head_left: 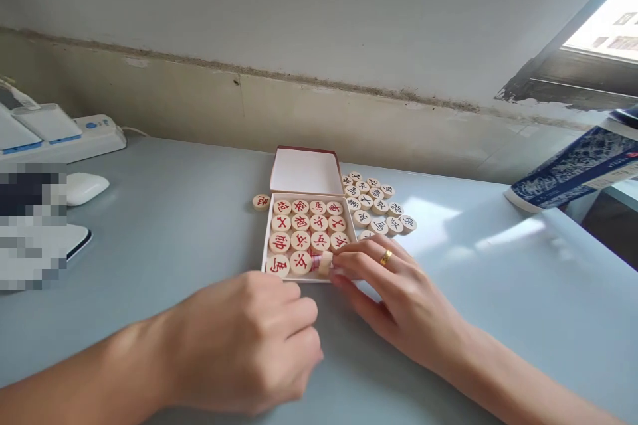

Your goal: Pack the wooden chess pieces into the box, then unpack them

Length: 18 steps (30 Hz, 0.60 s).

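Note:
An open white box [266, 239] holds rows of round wooden xiangqi pieces with red characters, such as the piece [300, 263] in its front row. My right hand [399, 279], a gold ring on one finger, reaches over the box's front right corner. Its fingertips pinch a xiangqi piece [325, 263] tilted on edge above a gap in the front row. Curled into a fist, my left hand [254, 345] is just in front of the box; whatever its fingers might hold is hidden. One red-marked piece [260, 202] lies outside, left of the box.
Several black-marked xiangqi pieces [381, 206] lie loose right of the box. The raised lid [305, 170] stands at the back. A power strip [100, 136] and a white case [87, 188] are at the left, and a blue patterned container [573, 166] leans in at the right.

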Tool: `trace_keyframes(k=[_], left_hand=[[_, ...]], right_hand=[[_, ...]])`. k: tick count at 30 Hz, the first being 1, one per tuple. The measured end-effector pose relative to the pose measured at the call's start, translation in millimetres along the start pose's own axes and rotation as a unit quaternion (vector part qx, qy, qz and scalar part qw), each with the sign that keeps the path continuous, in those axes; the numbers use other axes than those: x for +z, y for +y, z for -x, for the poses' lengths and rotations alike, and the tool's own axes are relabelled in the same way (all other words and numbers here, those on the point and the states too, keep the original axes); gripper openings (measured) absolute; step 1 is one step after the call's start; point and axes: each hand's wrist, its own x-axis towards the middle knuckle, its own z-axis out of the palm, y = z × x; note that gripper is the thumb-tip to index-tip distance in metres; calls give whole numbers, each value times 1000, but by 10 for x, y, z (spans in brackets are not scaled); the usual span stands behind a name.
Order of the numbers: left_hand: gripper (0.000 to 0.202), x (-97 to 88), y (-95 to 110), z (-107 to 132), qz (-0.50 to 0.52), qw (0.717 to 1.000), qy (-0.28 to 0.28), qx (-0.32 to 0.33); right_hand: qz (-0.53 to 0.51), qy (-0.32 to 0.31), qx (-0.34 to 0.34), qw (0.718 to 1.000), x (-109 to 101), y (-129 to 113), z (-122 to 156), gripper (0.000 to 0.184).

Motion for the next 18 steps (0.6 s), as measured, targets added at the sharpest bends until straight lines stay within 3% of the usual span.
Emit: trace_keyframes(k=[5,11,14,18], left_hand=[[33,162,86,13,-1,1000,-2,-8],[33,147,48,42,11,999,-31,-40],[31,125,26,53,27,998,-36,-50],[30,126,11,60,23,998,-38,-47]], right_hand=[[31,-30,-57,997,-14,-50,-5,25],[25,-56,-52,997,-36,5,-4,29],[10,-45,-31,998,-42,32,-15,36],[-48,-40,42,997,-30,60,-34,29]])
